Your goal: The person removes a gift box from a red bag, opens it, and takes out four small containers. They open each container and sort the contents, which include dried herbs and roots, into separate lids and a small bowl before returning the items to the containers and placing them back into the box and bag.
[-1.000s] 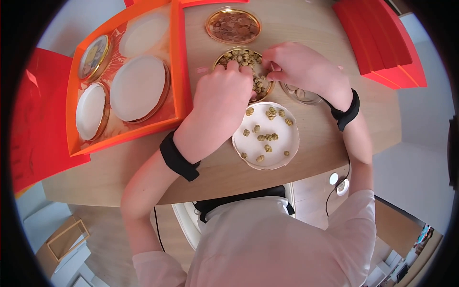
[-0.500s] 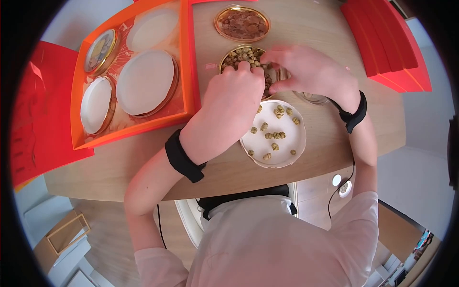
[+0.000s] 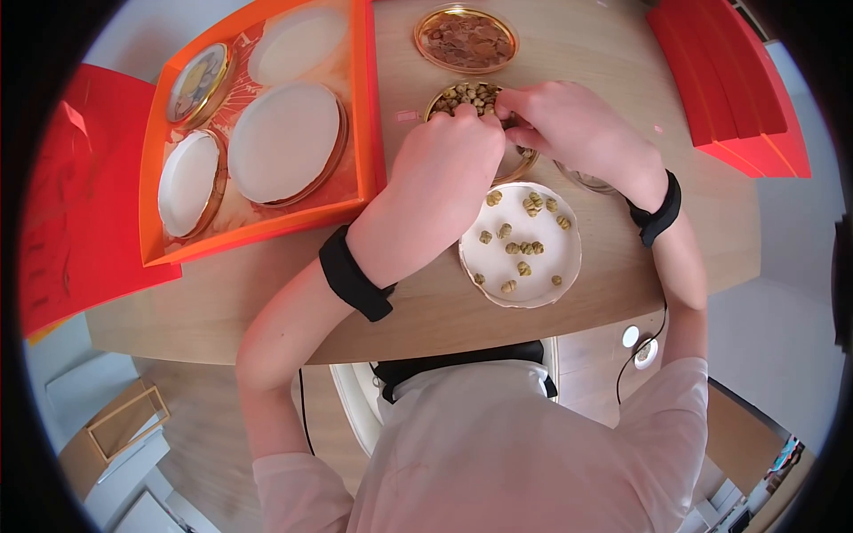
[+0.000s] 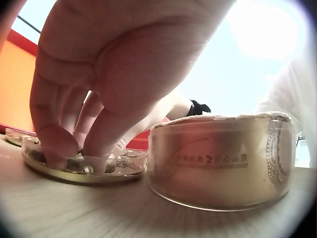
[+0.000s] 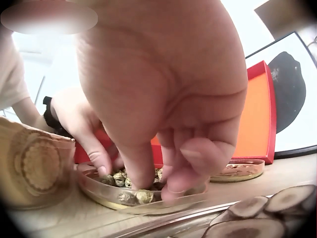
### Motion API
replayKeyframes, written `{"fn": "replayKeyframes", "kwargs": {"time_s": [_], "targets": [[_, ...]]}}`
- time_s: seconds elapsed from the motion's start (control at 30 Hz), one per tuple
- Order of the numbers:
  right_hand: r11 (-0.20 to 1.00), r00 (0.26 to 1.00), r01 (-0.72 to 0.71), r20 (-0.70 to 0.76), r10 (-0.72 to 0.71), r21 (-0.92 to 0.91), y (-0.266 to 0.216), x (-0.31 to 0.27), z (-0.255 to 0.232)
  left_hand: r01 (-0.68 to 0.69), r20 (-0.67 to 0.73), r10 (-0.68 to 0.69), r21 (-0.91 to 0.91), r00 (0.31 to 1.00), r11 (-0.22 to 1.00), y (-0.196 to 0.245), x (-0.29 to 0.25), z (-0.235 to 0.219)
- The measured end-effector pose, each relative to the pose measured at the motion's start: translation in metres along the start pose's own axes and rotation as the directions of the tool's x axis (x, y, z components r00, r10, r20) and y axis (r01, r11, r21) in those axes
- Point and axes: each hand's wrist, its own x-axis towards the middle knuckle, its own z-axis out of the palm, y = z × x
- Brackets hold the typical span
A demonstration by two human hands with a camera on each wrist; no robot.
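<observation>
- Hands first: both work in the same gold-rimmed dish [image 3: 518,158] of small tan nuts [image 3: 468,95], which stands on the bench [image 3: 267,293] straight ahead of the person, beyond the white lid [image 3: 522,266]
- Left hand [image 3: 449,164] lies over the near-left part of the dish, back of the hand up, fingers [image 4: 59,139] bent down so the tips reach among the nuts; the left wrist view shows the tips pressed down among them, but whether they pinch one cannot be told
- Right hand [image 3: 569,124] comes in from the right side of the dish, its fingers [image 5: 195,161] curled down with the tips in the nuts; the right wrist view shows them bunched close, though a held nut cannot be made out
- Neither hand is clearly nearer: the nuts lie directly under both sets of fingertips, the left hand covering the near side, the right hand the far-right side, and the two hands almost touch over the middle
- White lid lies just on the near side of the dish, close below both hands and a little to the right, and carries a loose scatter of the same nuts [image 3: 524,249]
- Orange tray [image 3: 369,107] with white-topped tins [image 3: 284,142] lies just left of the dish, on the left arm's side
- A second gold-rimmed dish [image 3: 466,40] of brown pieces stands beyond the nut dish, farther from both hands
- A clear round tub [image 4: 220,161] stands just beside the dish in the left wrist view
</observation>
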Motion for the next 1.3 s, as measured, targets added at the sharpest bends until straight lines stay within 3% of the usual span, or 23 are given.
{"fn": "replayKeyframes", "kwargs": {"time_s": [0.17, 0.57, 0.67, 0.77, 1.3], "targets": [[0.999, 0.999, -0.037, 0.015, 0.036, 0.030, -0.004, -0.002, -0.005, -0.022, 0.034, 0.022, 0.008, 0.999, 1.000, 0.001, 0.002, -0.001], [0.999, 1.000, -0.012, -0.002, 0.012, 0.043, 0.001, -0.004, -0.002, -0.041, -0.047, 0.040, -0.017, 0.998, 0.999, 0.002, 0.001, 0.005], [0.995, 0.998, -0.045, 0.047, 0.041, 0.091, -0.002, -0.004, -0.009, -0.042, 0.025, 0.042, -0.011, 0.999, 0.999, 0.000, 0.003, 0.005], [0.996, 1.000, -0.004, 0.025, 0.001, 0.085, 0.004, -0.003, -0.006, -0.078, -0.062, 0.077, -0.016, 0.995, 0.997, -0.001, 0.002, 0.005], [1.000, 0.999, 0.017, -0.028, -0.017, 0.020, 0.003, 0.001, -0.002, -0.046, -0.016, 0.044, -0.105, 0.999, 0.993, 0.002, 0.000, -0.002]]}}
